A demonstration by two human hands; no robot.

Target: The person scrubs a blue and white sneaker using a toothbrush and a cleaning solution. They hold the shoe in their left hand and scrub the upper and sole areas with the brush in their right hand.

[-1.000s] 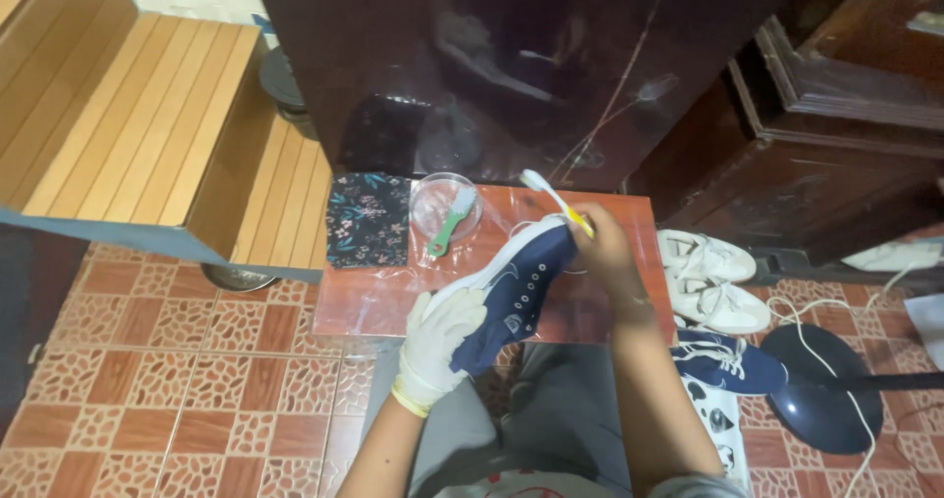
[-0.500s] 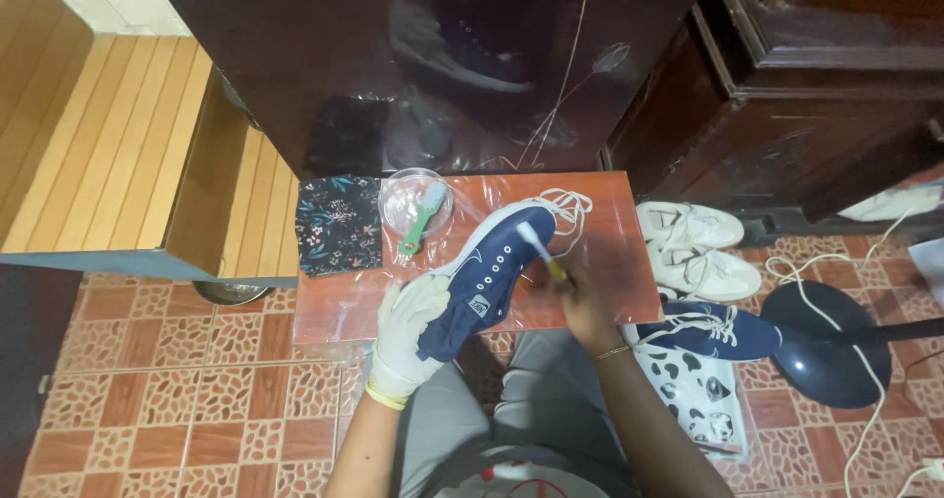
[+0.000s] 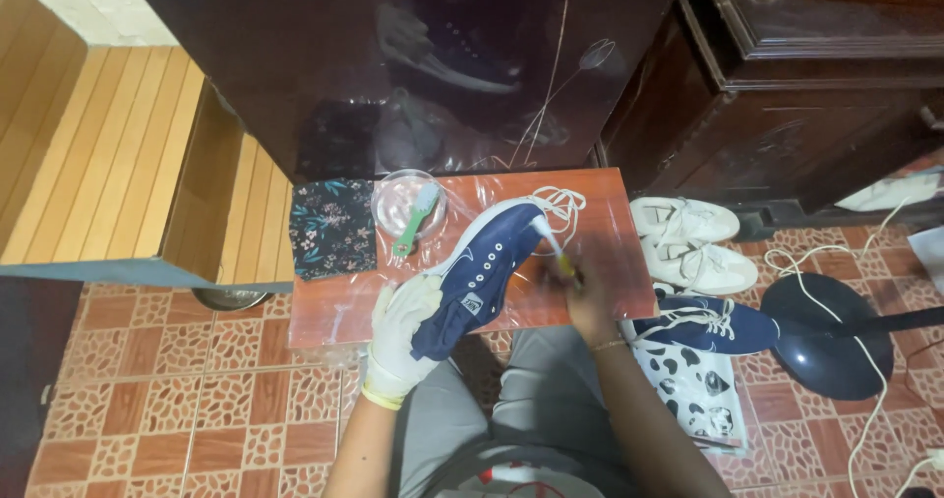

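Nearest the camera, the left hand [image 3: 401,333], in a pale glove with a yellow cuff, is curled around the heel of a navy sneaker [image 3: 479,274], holding it tilted, heel over the near edge of a low reddish table [image 3: 334,316] and toe up toward the middle; the right hand [image 3: 580,284], bare, is closed in a pinch on a small brush [image 3: 551,242] with a white head and yellow handle, its bristles touching the white toe of the shoe. The table seems covered in clear, glossy film; my guess is that hard scrubbing could make the shoe slip from the gloved grip, or wet the loose white laces [image 3: 560,203] bunched just beyond the toe. Farther back, a clear round bowl [image 3: 405,203] holding a green brush [image 3: 415,221] sits near the far edge; a swinging elbow or shoe could tip it and spill onto the dark floral cloth [image 3: 332,228] at the far left corner. On the tiled floor [image 3: 167,390] to the right lies a second navy shoe [image 3: 703,323] on a flat black-and-white patterned bag [image 3: 693,385]; beyond it a pair of white sneakers [image 3: 688,237]; a dark fan base [image 3: 826,336] with a white cord [image 3: 865,400] trails nearby, a snag risk. No readable labels or signs show.
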